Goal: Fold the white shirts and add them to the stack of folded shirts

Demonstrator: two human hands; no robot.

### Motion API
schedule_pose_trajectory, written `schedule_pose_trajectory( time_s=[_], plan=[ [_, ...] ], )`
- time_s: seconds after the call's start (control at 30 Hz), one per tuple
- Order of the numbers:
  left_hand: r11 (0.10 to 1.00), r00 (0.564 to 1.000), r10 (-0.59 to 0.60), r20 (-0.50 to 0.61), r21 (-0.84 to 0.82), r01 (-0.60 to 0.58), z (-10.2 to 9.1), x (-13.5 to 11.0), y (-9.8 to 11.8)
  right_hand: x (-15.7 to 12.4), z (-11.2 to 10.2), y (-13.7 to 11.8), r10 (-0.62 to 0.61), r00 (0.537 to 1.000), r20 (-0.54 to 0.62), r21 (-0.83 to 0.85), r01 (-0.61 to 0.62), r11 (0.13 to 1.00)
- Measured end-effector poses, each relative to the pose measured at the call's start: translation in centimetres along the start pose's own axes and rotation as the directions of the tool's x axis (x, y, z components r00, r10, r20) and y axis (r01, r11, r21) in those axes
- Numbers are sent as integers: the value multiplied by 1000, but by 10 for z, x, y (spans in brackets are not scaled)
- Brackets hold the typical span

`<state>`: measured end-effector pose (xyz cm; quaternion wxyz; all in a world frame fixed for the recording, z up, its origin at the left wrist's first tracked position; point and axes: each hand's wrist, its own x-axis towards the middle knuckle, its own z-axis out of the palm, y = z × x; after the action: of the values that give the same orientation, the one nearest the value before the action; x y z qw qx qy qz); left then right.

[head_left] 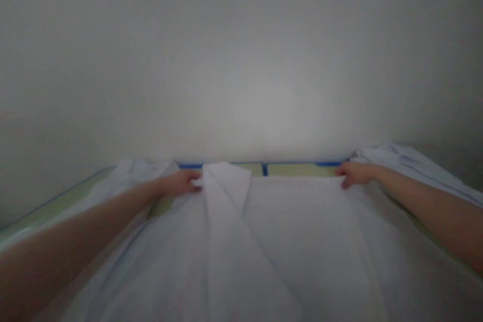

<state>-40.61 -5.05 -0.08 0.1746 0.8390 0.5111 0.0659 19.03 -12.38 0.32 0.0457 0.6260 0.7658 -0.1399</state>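
ok so the white cloth (298,226) spreads toward 6 o'clock from both grips, left hand (183,182) pinching its far edge at 10, right hand (353,174) pinching at 2, folded flap (230,181) nearer the left

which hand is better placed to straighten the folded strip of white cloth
Probably the left hand: it pinches the white cloth just beside the folded strip, while the right hand grips the cloth farther along, away from that strip.
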Motion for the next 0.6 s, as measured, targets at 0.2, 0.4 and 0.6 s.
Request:
schedule_pose_trajectory(
  time_s=[0.2, 0.4, 0.6],
  plan=[
    [965, 975, -14, -223, 252, 71, -12, 54, -13, 27, -23, -3, 106, 948, -299, -244, -183, 952],
    [944, 946, -33, -321, 302, 135, -5, 67, -12, 18, -23, -13, -1, 862, -506, -394, -230, 890],
    [970, 935, -14, -355, 224, 100, 14, 59, -27, -7, 14, -113, -207, 785, -584, -216, 95, 972]
  ],
)
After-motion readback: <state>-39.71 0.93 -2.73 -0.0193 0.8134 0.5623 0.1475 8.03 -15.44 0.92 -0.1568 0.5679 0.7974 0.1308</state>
